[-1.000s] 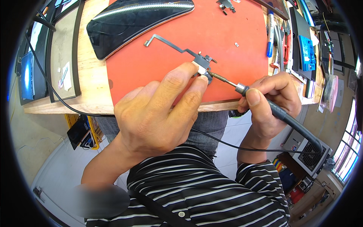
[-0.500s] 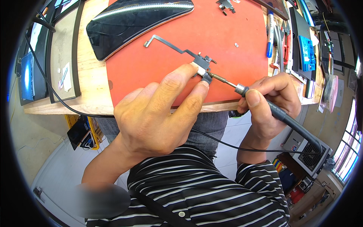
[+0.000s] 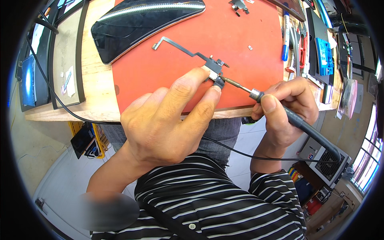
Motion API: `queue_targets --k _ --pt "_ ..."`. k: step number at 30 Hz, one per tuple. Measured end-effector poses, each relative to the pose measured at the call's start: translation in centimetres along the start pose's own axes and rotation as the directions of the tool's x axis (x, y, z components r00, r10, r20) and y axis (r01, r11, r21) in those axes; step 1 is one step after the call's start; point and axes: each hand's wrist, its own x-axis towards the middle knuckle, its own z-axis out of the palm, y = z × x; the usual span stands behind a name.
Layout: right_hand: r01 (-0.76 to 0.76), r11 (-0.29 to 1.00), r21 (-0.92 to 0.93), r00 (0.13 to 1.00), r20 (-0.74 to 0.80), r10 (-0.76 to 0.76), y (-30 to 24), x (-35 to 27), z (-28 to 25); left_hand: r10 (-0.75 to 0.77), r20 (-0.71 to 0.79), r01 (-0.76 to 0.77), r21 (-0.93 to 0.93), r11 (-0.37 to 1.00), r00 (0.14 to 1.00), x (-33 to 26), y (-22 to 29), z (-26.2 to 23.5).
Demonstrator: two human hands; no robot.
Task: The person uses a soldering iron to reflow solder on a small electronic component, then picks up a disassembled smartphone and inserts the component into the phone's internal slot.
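Note:
My left hand (image 3: 168,116) pins a small phone flex cable (image 3: 178,46) with a dark module at its end against the orange mat (image 3: 260,32), index fingertip and thumb tip on the module. My right hand (image 3: 286,108) grips a black-handled soldering iron (image 3: 306,127) like a pen. Its metal tip points left and meets the module's right edge, beside my left thumb; whether it touches is too small to tell. From the module the thin grey strip of the cable runs up and left to a small connector. A black cord trails from the iron's handle under my left forearm.
A dark phone screen (image 3: 140,30) lies at the mat's upper left. Small parts (image 3: 239,6) sit at the top, with a tiny metal piece (image 3: 250,48) nearer. Blue marker (image 3: 285,38), tools and a blue case (image 3: 324,56) line the right side. A framed tray (image 3: 68,52) is at left.
The iron has shifted very slightly to the right, its tip staying at the module's edge. My left hand keeps its place on the flex cable.

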Motion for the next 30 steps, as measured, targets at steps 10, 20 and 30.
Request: queue_targets --k 10,20,30 --pt "0.016 0.999 0.030 1.000 0.020 -0.016 0.02 0.07 0.11 0.012 -0.009 -0.012 0.002 1.000 1.000 0.05 -0.03 0.07" --pt "0.008 1.000 0.018 1.000 0.019 -0.008 -0.07 0.08 0.11 0.007 0.001 -0.007 -0.006 1.000 1.000 0.01 -0.06 0.03" --pt "-0.004 1.000 0.026 1.000 0.011 0.004 -0.16 0.09 0.15 0.014 -0.011 -0.014 0.007 1.000 1.000 0.03 -0.09 0.05"
